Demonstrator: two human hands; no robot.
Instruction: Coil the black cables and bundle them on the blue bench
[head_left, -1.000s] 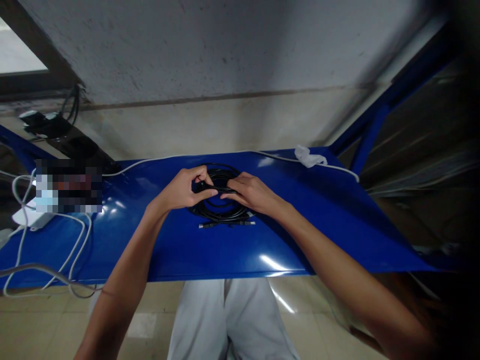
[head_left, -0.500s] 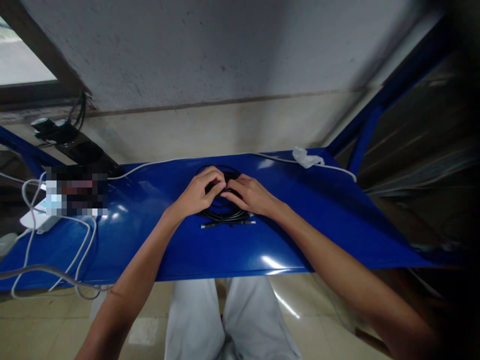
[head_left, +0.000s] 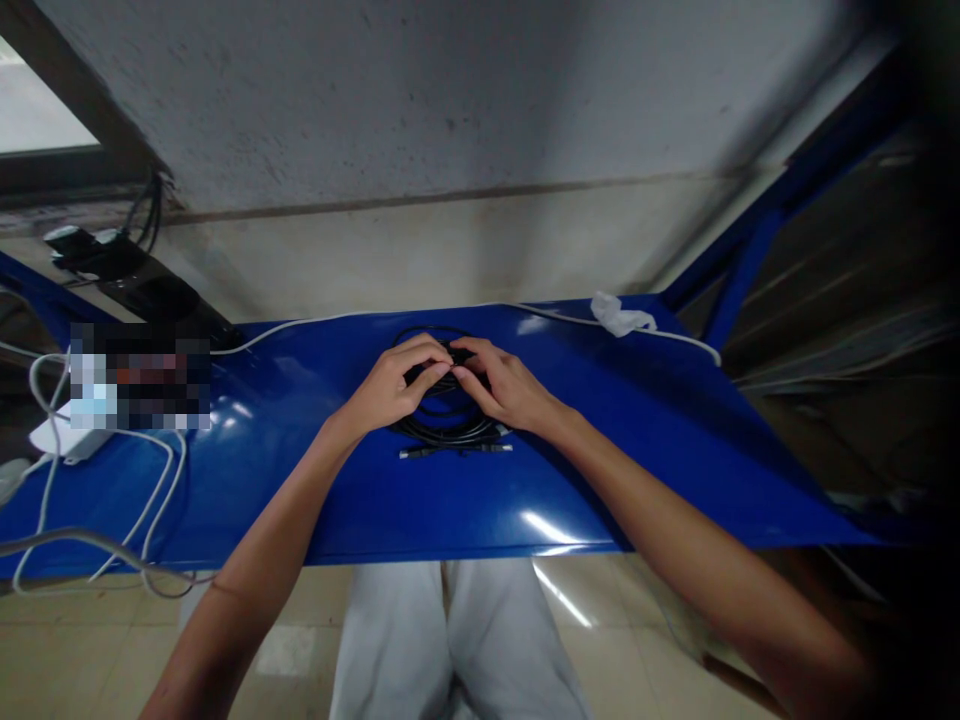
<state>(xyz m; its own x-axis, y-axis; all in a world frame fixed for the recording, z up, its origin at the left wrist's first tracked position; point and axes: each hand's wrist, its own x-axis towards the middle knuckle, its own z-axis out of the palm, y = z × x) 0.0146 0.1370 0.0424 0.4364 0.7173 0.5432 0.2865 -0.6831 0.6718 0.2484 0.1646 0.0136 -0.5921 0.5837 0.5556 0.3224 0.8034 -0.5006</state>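
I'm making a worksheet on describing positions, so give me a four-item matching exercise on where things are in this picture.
Things
1. black cable coil
2. crumpled plastic
3. pale trousers
4. white block

Places
A. below the near edge of the blue table
B. towards the table's left end, beside pale cords
C. partly under the left hand and right hand
D. near the table's far right corner

Pairs: 1-C, 2-D, 3-A, 4-B
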